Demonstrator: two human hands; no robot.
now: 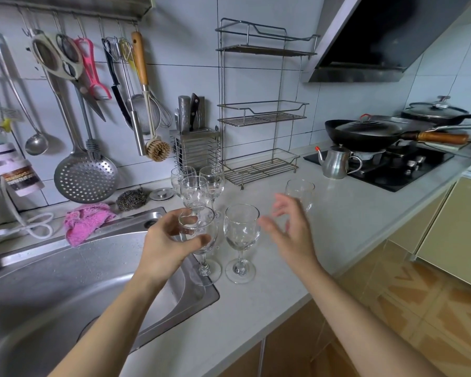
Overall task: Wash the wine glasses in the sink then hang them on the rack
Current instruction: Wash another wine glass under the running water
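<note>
Wine glass (201, 229): long axis vertical, rim pointing up; left hand (167, 242) is gripping its bowl. Right hand (290, 231), at 3 o'clock, is hovering, fingers spread.

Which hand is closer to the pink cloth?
Left. The left hand grips a wine glass just right of the pink cloth; the right hand hovers farther right, beyond a second glass.

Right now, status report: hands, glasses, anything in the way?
Left hand grips a wine glass by its bowl, at the sink edge. Right hand open, near second glass. Three more glasses cluster right behind.
</note>
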